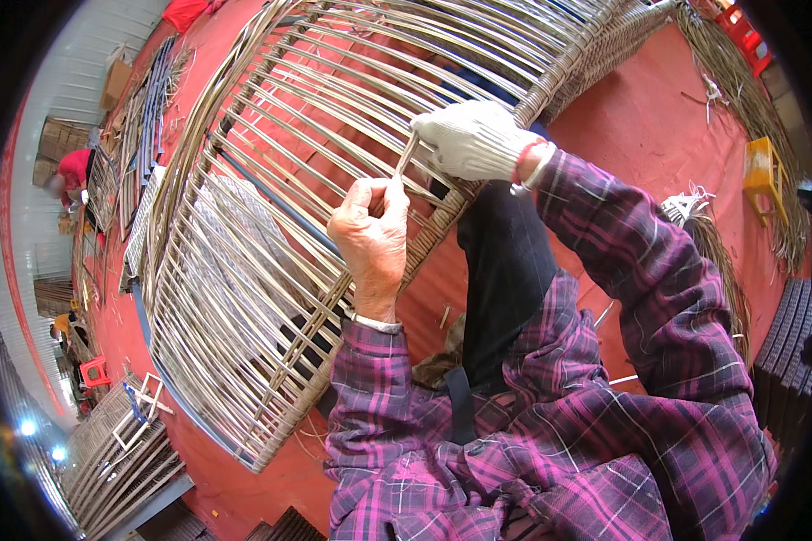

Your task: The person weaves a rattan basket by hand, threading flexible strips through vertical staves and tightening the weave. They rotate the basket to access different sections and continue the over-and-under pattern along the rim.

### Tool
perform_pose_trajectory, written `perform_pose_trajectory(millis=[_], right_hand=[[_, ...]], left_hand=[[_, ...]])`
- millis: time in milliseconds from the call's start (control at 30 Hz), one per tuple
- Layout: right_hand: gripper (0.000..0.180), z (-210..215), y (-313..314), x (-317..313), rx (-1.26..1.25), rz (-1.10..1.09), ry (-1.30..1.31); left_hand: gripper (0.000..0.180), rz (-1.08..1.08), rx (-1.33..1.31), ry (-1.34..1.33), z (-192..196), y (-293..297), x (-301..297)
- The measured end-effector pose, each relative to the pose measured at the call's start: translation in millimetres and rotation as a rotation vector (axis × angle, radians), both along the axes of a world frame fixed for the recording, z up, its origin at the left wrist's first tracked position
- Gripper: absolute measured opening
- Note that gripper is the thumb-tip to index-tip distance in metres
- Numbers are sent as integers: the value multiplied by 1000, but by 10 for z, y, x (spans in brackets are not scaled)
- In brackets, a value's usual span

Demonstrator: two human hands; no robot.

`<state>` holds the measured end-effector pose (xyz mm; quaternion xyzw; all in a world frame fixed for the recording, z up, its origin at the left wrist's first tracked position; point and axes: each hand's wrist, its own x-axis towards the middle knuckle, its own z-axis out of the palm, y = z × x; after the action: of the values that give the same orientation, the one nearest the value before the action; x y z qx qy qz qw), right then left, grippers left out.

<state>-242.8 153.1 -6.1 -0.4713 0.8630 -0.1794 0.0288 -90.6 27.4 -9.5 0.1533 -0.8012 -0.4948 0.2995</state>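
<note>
A large woven frame of pale wicker strands [271, 180] spreads in front of me, its long strands running across dark crossbars. Bare, my left hand [372, 236] pinches a short light-brown wicker strip [407, 155] between thumb and fingers. The strip's upper end meets my right hand [474, 140], which wears a white knitted glove and is closed on it. Both hands are over the near edge of the frame, where a tightly wrapped border [433, 230] runs. Part of the strip is hidden by the fingers.
Bundles of long strands [749, 117] lie at the right on the red floor [641, 117], near a yellow stool [764, 180]. A red stool [95, 371] and stacked frames [122, 460] stand at the left. Farther off, a person in red [77, 171] bends over materials.
</note>
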Motion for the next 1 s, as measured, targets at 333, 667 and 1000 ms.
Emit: perform_pose_trajectory(millis=[333, 667, 1000], right_hand=[[21, 187, 125, -335, 23, 185, -748], [14, 723, 1008, -1139, -416, 160, -476], [25, 386, 663, -523, -544, -50, -619]], left_hand=[[21, 35, -274, -218, -14, 66, -285], [16, -77, -453, 152, 6, 417, -621], [13, -178, 388, 46, 172, 235, -577]])
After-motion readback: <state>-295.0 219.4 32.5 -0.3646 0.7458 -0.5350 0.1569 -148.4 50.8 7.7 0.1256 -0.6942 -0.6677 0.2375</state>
